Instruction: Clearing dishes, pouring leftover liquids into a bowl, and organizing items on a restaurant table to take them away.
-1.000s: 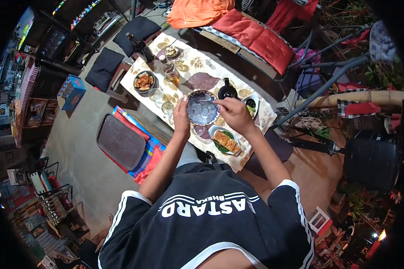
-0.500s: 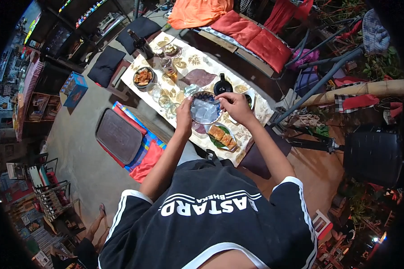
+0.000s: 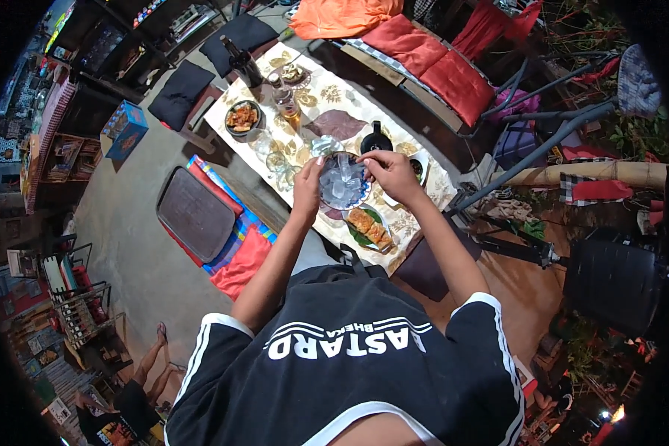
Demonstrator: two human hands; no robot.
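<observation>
Bowl [image 3: 367, 192]: it has shifted slightly right and toward you since the first frame, further from the dark bottle [image 3: 377, 140].
Left hand [image 3: 307, 187]: you grasp the bowl's left rim, thumb on top.
Right hand [image 3: 392, 177]: your fingertips gather at its upper-right rim — whether they pinch the rim or something thin, you cannot tell.
Tray [image 3: 197, 215]: brown, to the left of your left forearm.
Golden slices [image 3: 369, 228]: just below the bowl, on a green leaf.
Clear chunks [image 3: 340, 182]: inside the bowl, which you hold over the tablecloth [image 3: 331, 95].
Glasses [image 3: 276, 162]: left of your left hand.
Amber bottle [image 3: 285, 102]: upright beyond them.
Red cushion [image 3: 453, 85]: past the table's far side.
</observation>
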